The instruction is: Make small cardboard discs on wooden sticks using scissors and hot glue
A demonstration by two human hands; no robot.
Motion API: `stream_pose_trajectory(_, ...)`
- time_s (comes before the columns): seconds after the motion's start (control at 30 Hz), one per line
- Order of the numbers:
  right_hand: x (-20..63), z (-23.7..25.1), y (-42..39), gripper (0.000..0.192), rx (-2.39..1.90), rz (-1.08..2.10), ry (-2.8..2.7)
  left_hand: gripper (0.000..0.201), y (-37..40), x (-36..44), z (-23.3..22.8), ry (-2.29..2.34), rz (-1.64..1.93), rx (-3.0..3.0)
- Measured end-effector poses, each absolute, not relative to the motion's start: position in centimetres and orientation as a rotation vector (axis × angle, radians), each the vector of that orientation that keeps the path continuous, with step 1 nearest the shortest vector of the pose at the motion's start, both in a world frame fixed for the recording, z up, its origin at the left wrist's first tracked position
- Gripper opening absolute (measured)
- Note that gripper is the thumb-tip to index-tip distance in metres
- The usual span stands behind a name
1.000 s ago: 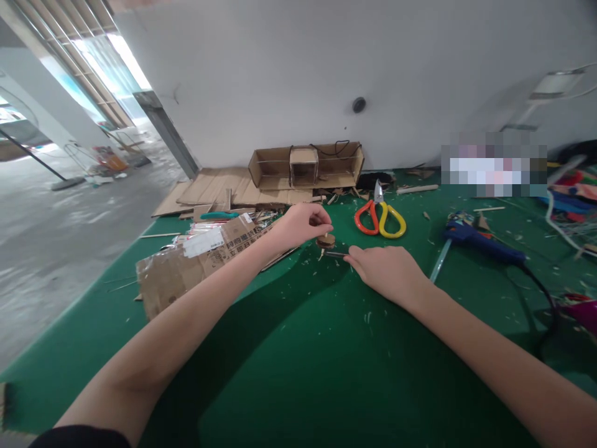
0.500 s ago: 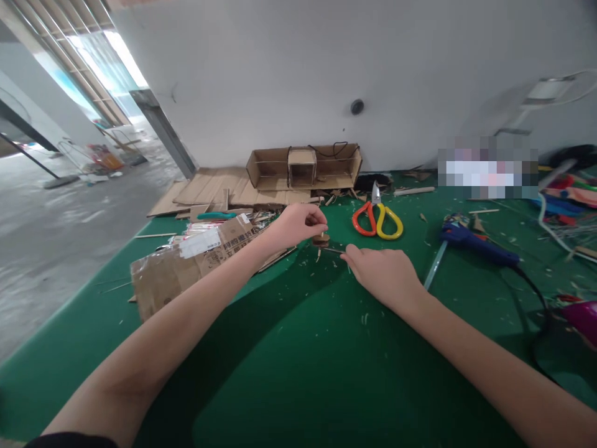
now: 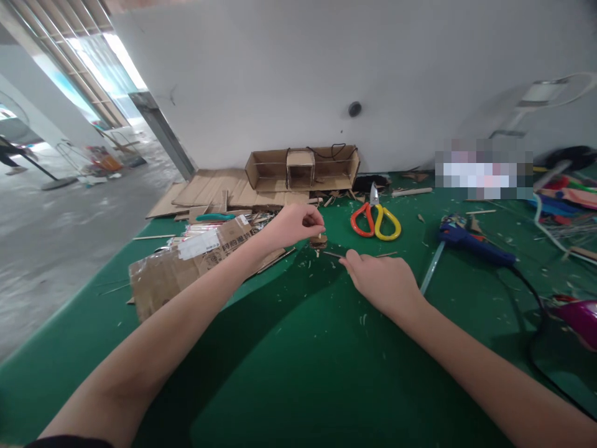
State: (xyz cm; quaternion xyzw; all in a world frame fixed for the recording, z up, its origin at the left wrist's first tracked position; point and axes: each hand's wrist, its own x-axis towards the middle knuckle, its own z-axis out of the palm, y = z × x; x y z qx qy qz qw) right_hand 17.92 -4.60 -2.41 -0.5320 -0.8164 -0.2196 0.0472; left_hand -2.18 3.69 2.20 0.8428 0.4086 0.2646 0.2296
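Observation:
My left hand (image 3: 295, 225) pinches the top of a small round cardboard piece (image 3: 319, 240) that rests on the green table (image 3: 289, 348). My right hand (image 3: 380, 280) lies just to its right, fingers closed on a thin dark stick (image 3: 333, 254) that points toward the round piece. Small cardboard shavings lie scattered around both hands.
Orange-and-yellow scissors (image 3: 375, 218) lie behind my right hand. A blue glue gun (image 3: 471, 244) with a black cord lies at right. A flattened taped carton (image 3: 186, 261) lies at left, an open cardboard box frame (image 3: 302, 168) at the wall. A pink object (image 3: 578, 314) sits at the right edge.
My right hand has drawn back slightly toward me with the stick. My left hand stays on the round piece.

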Motion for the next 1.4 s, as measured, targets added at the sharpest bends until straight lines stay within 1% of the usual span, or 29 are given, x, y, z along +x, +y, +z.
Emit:
stream_pose_trajectory(0.17, 17.6, -2.3, -4.6, 0.038, -1.658, -0.689, -2.492, 0.013, 4.0, -2.2, 1.9, 1.118, 0.739, 2.309)
stream_pose_trajectory(0.37, 17.2, -1.8, -4.7, 0.034, -1.677, -0.57, -2.62, 0.013, 3.8, -2.1, 2.0, 1.102, 0.736, 2.299)
stream_pose_trajectory(0.63, 17.4, -2.2, -5.1, 0.041, -1.7, -0.609, -2.491, 0.014, 3.6, -2.0, 2.1, 1.153, 0.738, 2.318)
stream_pose_trajectory(0.9, 16.9, -1.6, -5.0, 0.035, -1.733, -0.493, -2.621, 0.013, 3.8, -2.0, 1.9, 1.149, 0.761, 2.33)
stream_pose_trajectory(1.1, 17.3, -2.2, -5.0, 0.041, -1.702, -0.599, -2.532, 0.013, 3.8, -2.0, 1.9, 1.163, 0.733, 2.322)
stream_pose_trajectory(1.4, 17.5, -2.1, -4.7, 0.042, -1.615, -0.717, -2.476, 0.015, 4.1, -2.1, 1.5, 1.171, 0.748, 2.306)
